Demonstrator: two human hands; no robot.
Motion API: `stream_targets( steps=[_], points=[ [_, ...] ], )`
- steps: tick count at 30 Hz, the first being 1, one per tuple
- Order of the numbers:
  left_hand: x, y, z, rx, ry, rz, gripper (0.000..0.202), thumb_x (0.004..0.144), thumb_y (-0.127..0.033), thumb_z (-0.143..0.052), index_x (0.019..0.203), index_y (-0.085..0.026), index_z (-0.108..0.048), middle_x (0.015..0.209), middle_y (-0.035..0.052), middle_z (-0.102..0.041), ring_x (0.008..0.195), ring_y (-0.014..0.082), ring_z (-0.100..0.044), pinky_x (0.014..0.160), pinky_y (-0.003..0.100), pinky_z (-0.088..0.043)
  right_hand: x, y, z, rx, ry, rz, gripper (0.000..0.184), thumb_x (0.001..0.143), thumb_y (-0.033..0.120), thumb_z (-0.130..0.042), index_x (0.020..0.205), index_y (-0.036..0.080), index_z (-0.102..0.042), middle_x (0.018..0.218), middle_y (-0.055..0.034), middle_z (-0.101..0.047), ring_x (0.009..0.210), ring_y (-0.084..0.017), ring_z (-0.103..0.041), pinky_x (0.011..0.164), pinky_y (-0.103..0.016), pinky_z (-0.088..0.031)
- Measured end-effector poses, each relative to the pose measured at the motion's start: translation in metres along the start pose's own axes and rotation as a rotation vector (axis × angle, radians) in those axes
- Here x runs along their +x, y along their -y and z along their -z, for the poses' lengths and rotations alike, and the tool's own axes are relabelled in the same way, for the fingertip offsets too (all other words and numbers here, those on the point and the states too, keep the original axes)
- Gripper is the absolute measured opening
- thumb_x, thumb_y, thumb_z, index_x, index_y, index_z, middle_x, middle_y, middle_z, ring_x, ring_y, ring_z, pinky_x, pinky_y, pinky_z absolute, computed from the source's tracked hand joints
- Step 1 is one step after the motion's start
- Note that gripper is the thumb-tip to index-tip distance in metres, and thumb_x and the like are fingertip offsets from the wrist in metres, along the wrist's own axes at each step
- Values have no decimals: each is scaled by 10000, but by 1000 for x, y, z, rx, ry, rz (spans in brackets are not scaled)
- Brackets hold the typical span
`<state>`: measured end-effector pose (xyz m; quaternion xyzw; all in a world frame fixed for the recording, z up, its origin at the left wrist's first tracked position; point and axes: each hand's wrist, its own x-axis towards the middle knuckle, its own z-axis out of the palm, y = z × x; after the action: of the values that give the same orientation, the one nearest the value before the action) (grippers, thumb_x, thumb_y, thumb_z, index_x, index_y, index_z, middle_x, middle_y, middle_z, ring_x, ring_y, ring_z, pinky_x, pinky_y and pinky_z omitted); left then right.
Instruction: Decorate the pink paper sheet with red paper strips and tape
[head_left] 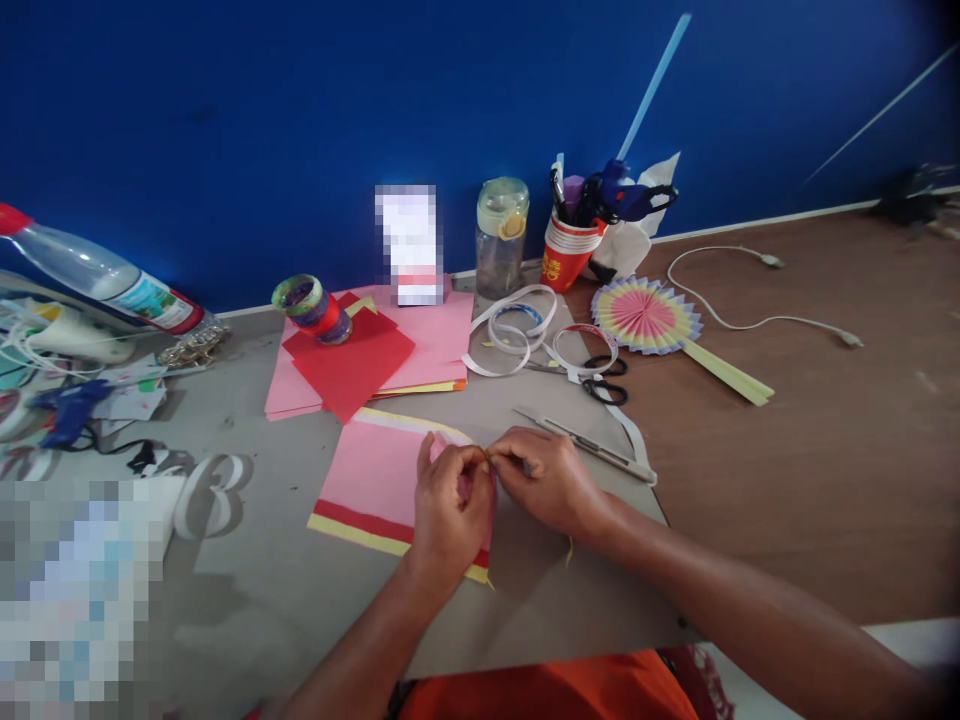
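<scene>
My left hand [448, 500] and my right hand [546, 482] meet fingertip to fingertip over the right edge of a pink paper sheet [371, 475] that lies on red and yellow sheets. Both hands are closed in a pinch on a small pink folded piece of paper [466, 470] between them. A thin yellow strip hangs below my right wrist. A metal craft knife [585, 445] lies just beyond my right hand.
A stack of pink and red papers [360, 360] with a tape roll [311, 308] lies behind. White tape loops [514, 330], scissors [606, 378], a paper fan [649, 318], a cup of pens [570, 250], a jar [501, 235], a bottle [105, 280], a glue gun [67, 410] surround the grey mat [262, 590].
</scene>
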<state>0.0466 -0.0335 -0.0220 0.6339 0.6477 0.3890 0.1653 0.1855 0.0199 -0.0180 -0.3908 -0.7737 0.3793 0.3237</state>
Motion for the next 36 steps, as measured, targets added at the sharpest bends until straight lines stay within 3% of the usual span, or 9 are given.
stream_targets(
  steps=[9, 20, 36],
  points=[
    [1, 0, -1, -22, -48, -4, 139, 830, -159, -490, 738, -221, -575, 680, -38, -665, 611, 127, -598, 1071, 461, -358, -1, -2, -2, -70, -8, 54, 163, 807, 86, -518, 767, 183, -643, 713, -23, -661, 657, -134, -609, 624, -234, -441],
    [1, 6, -4, 41, -54, -33, 151, 816, -131, -487, 703, -214, -545, 608, -67, -632, 481, 92, -534, 1079, 509, -340, -3, 2, -5, -89, -11, 56, 180, 810, 93, -504, 752, 193, -642, 695, -23, -663, 634, -136, -617, 598, -228, -454],
    [3, 10, -7, 89, -33, -97, 178, 807, -94, -448, 715, -216, -541, 615, -49, -622, 526, 119, -559, 1051, 474, -360, -2, 0, -4, -83, 19, -1, 192, 793, 76, -509, 726, 191, -647, 698, -19, -668, 634, -134, -610, 618, -228, -443]
  ],
)
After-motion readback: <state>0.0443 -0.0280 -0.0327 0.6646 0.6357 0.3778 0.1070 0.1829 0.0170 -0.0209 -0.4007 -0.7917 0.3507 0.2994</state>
